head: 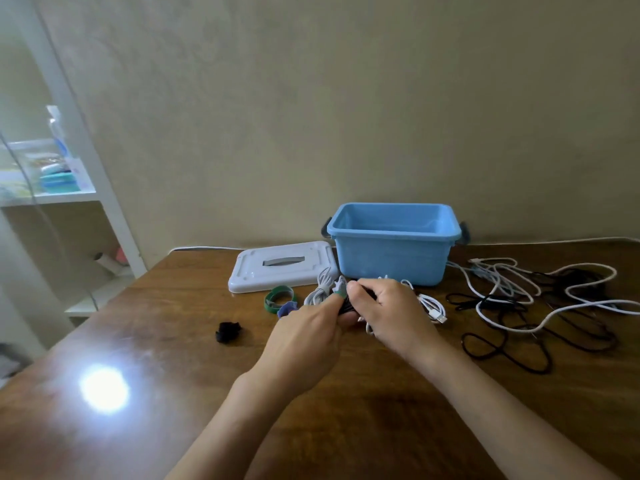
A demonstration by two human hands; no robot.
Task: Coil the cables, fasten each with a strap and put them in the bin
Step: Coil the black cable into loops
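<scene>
While both hands, left hand and right hand, pinch a green fabric strap round the coiled dark cable, fastening is judged under way; binning in the open blue plastic bin follows.

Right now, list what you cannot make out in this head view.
- Bundle between the hands: left hand and right hand cover most of it; whether the green strap is fastened is hidden.
- Blue bin floor: blocked by its front wall.
- Loose cables: tangled, cut off at the right edge; count unclear.
- Small black item: too small to identify.
</scene>
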